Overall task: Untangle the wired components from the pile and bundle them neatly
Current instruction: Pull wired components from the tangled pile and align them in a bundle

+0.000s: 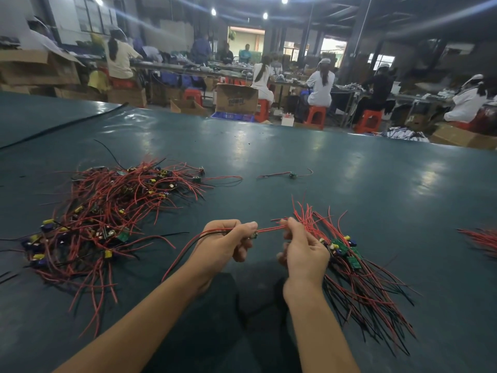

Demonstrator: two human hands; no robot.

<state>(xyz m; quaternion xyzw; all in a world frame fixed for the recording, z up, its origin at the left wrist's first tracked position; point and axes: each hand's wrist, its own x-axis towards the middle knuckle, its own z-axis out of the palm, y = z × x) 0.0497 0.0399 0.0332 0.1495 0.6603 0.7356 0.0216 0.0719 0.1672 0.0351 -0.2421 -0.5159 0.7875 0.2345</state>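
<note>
Lower centre of the frame, above the dark green tabletop (295, 146): two bare hands, raised, close together, not touching.

Left hand (228, 238): fingers curled, thumb on top, gripping a single wired component (254, 235) at its small board. Its red and black leads trail down and to the lower left from under the palm.

Right hand (304, 251): fingers curled, thumb and forefinger pinching the red lead that runs across from the left hand. The lead is stretched nearly level between the two hands.

Bundle (349, 265): many red and black wires laid roughly parallel, with green boards and yellow and blue parts clustered just right of the right hand. Red ends fan upward above the knuckles; longer ends spread toward the lower right. It sits against the far side of the right hand; whether that hand also grips it cannot be told.

Pile (107, 211): a tangled mass of the same components lying on the tabletop, left of centre and well apart from the hands.

Stray component (291, 175): one piece lying alone on the tabletop, above the hands.

Second bundle (481, 240): red wires cut off by the right edge.

Black cable (61, 125): lies across the tabletop, upper left.

Background, top of the frame: seated workers at long benches, orange stools (316, 117) and a cardboard box (236, 98).
</note>
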